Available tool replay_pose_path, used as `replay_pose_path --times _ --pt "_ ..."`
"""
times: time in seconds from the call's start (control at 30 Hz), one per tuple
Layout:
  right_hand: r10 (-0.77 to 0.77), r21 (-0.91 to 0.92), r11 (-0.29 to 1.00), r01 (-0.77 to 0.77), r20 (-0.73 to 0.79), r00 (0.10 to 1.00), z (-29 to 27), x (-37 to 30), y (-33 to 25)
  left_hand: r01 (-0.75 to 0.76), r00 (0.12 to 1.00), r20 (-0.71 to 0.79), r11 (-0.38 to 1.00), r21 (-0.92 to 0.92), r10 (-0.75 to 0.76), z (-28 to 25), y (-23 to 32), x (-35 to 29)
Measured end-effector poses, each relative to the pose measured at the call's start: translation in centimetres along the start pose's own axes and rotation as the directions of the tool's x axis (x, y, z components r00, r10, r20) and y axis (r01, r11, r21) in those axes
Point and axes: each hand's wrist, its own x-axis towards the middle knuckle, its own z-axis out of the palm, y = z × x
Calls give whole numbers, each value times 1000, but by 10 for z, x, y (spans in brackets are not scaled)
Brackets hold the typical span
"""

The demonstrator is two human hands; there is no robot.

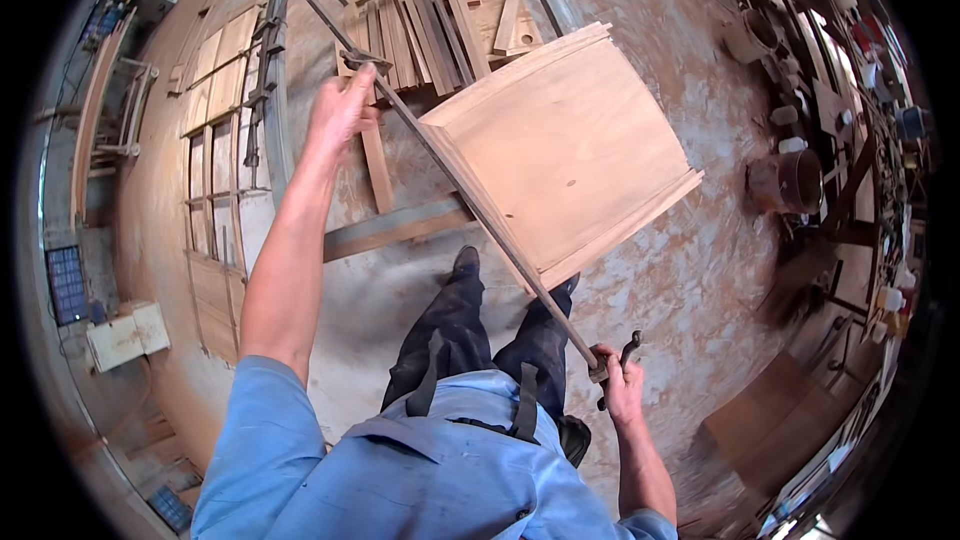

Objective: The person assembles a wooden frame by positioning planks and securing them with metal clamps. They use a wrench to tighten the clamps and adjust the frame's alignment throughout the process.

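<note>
A long metal bar clamp [455, 168] runs diagonally from the far left to the near right, along the left edge of a pale wooden panel with raised edge strips [575, 145]. My left hand [343, 112] is closed at the clamp's far part, right beside its sliding jaw [366, 60]; some of its fingers are hidden. At the near end, my right hand [624, 392] grips the clamp's screw end, where a dark curved handle [631, 346] sticks up. Whether the bar touches the panel I cannot tell.
Beyond the panel, several wooden strips [415, 35] lie on a low support. A metal beam [400, 224] crosses before my feet. Framed wooden panels in clamps [222, 140] stand on the left. At the right are a bucket [785, 183] and a cluttered rack [868, 170].
</note>
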Motion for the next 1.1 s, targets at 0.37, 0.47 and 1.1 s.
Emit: replay_pose_path --times 0.37,0.47,1.1 --pt "-1 -87 996 -4 -51 999 61 6 -11 -307 952 77 930 202 298 -18 12 65" --pt "47 -77 996 -52 -61 997 59 16 -10 -247 968 79 958 149 237 -8 7 67" --pt "91 -72 993 -94 -43 995 78 70 -21 -407 904 368 695 593 215 22 3 82"
